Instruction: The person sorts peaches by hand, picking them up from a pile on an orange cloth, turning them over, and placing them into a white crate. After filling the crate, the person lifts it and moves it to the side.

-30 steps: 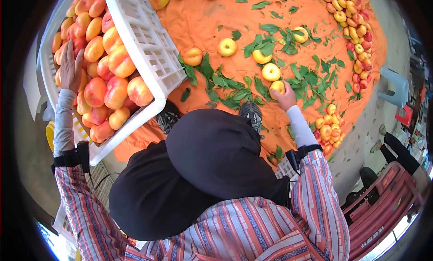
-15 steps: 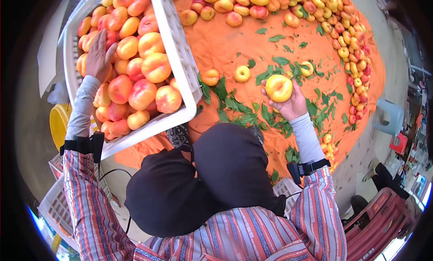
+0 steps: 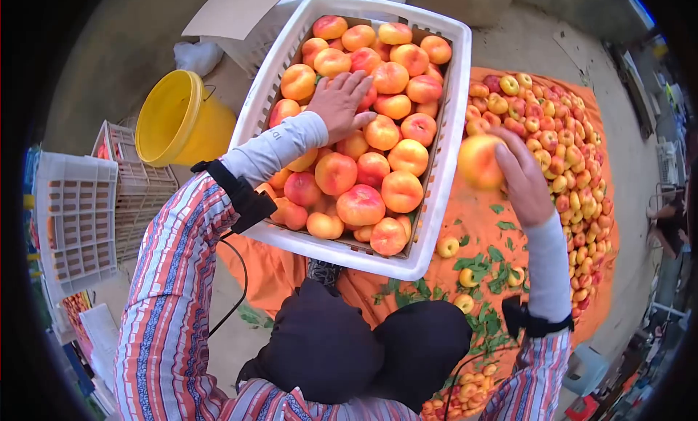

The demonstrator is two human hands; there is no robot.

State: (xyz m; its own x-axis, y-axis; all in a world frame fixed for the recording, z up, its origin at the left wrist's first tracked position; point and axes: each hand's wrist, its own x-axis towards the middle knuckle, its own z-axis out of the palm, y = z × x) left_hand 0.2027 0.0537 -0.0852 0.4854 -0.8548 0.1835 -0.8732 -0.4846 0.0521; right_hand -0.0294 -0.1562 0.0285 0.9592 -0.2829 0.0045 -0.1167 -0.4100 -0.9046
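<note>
A white plastic crate [image 3: 456, 79] stands in front of me, filled with yellow-red flat peaches [image 3: 360, 205]. My left hand [image 3: 339, 105] lies palm down on the fruit inside it, fingers stretched out and grasping nothing. Just outside the crate's right rim, my right hand [image 3: 525, 179] grips a yellow-orange flat peach [image 3: 480, 162], which is blurred by motion. My fingers curl over its right side, and the thumb is mostly hidden.
An orange cloth [image 3: 465, 210] carries a long heap of peaches [image 3: 574, 166], with leaves [image 3: 486, 270] and a few single fruits nearer me. At left are a yellow bucket [image 3: 169, 119] and stacked white crates [image 3: 81, 225]. A pale blue stool [image 3: 584, 370] stands lower right.
My view has swung left, so the crate sits nearer the middle. My right hand has brought its peach from over the leaves to beside the crate. My left hand still rests on the fruit.
</note>
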